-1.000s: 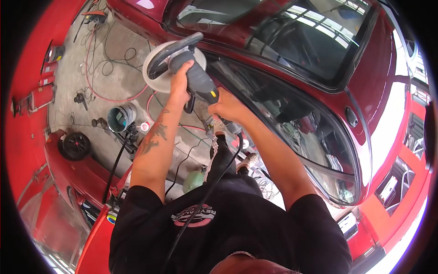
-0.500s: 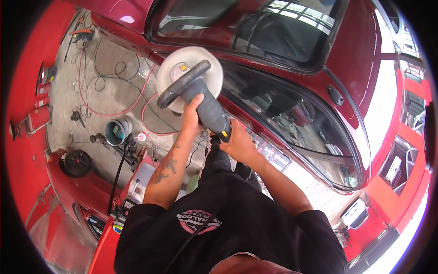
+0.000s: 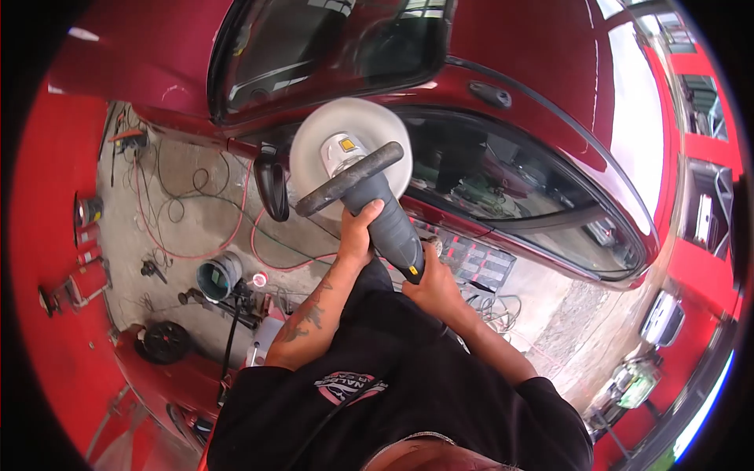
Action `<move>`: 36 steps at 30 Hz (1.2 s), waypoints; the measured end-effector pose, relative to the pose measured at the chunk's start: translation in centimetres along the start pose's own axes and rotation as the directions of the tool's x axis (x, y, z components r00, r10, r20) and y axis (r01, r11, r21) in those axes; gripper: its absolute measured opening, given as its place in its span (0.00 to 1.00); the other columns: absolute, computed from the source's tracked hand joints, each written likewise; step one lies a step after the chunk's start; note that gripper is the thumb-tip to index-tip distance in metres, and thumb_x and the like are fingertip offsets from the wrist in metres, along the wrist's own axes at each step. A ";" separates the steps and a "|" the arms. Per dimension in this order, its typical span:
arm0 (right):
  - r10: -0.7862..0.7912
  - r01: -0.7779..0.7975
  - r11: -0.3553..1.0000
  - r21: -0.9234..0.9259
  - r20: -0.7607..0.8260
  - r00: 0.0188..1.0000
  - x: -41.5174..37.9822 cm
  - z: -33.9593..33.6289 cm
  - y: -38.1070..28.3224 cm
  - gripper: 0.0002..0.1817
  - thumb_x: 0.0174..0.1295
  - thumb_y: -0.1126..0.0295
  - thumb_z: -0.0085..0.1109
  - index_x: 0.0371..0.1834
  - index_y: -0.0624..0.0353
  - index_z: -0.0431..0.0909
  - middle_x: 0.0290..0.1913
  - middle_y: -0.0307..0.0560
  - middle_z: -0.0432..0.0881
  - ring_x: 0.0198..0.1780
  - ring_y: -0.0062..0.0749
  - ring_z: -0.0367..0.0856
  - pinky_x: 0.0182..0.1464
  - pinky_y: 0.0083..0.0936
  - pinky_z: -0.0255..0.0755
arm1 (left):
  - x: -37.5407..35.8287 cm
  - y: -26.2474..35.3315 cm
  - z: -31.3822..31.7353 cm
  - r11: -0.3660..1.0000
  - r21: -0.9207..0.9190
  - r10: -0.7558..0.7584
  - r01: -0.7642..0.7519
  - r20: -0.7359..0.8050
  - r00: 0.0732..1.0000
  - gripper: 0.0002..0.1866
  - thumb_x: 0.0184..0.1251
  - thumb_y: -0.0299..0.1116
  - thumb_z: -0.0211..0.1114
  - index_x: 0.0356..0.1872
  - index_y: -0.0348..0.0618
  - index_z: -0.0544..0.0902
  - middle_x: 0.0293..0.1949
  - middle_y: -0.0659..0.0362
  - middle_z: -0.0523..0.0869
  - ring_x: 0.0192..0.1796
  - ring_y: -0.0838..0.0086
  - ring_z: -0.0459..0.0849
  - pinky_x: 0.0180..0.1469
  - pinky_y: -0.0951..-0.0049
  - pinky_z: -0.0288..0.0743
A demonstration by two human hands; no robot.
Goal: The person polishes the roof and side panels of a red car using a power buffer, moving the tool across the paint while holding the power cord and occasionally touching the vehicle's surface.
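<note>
Both of my hands hold a grey power polisher (image 3: 389,229) with a black bar handle at its head. My left hand (image 3: 360,231) is wrapped round the front of its body, thumb on top. Closed round its rear end is my right hand (image 3: 434,281). A large round white polishing pad (image 3: 318,129) sits under the head and overlaps the side of a dark red car (image 3: 518,39) in this view. Left of the pad shows the car's black side mirror (image 3: 272,184). The car's side window (image 3: 503,169) lies to the right of the tool.
Cables and a red hose (image 3: 188,255) loop over the concrete floor at left. A bucket (image 3: 218,275) stands beside a stand with rods. Another red car (image 3: 157,385) is at lower left, near a dark wheel (image 3: 166,342). A floor grate (image 3: 471,259) lies beneath the car's side.
The polisher and both hands have shifted right and down in view, still gripped. My view has turned, so the car appears rotated and the side mirror now shows.
</note>
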State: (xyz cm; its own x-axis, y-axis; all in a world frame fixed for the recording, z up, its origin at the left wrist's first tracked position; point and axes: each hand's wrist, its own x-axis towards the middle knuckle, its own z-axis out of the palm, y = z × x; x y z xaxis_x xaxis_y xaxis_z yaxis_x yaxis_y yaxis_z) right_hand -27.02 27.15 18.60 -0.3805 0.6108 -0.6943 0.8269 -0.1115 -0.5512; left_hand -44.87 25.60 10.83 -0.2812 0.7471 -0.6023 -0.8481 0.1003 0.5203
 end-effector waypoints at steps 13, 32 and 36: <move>-0.131 0.209 0.919 0.334 -0.240 0.962 -0.8 -1.1 2.6 0.41 0.52 0.68 0.69 0.70 0.66 0.60 0.48 0.69 0.84 0.52 0.64 0.86 0.55 0.46 0.77 | 1.3 0.9 7.5 0.900 0.395 0.129 -0.186 0.165 0.978 0.30 0.56 0.35 0.79 0.59 0.36 0.79 0.48 0.56 0.86 0.46 0.70 0.87 0.52 0.66 0.84; -0.249 0.313 0.652 0.691 -0.195 0.949 3.3 8.2 1.8 0.34 0.54 0.72 0.69 0.64 0.62 0.64 0.48 0.51 0.83 0.48 0.34 0.84 0.55 0.34 0.77 | 0.1 5.2 6.0 0.608 0.727 0.255 -0.319 0.201 0.946 0.24 0.54 0.32 0.79 0.51 0.32 0.85 0.46 0.55 0.88 0.45 0.71 0.86 0.51 0.69 0.81; -0.178 0.294 0.725 0.622 -0.243 0.953 2.8 8.2 2.7 0.39 0.53 0.69 0.72 0.67 0.64 0.62 0.47 0.56 0.82 0.48 0.40 0.84 0.54 0.36 0.77 | 0.1 4.3 6.1 0.623 0.714 0.229 -0.320 0.226 0.947 0.24 0.54 0.32 0.79 0.51 0.32 0.85 0.46 0.55 0.88 0.45 0.71 0.86 0.51 0.68 0.81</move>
State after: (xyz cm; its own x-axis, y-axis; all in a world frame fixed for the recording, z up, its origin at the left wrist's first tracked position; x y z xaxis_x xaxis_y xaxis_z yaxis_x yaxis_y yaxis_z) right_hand -29.31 22.12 11.35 -0.4096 0.7929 -0.4512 0.2300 -0.3889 -0.8921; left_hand -45.81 30.10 16.77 -0.3589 0.8787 -0.3149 -0.1178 0.2920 0.9491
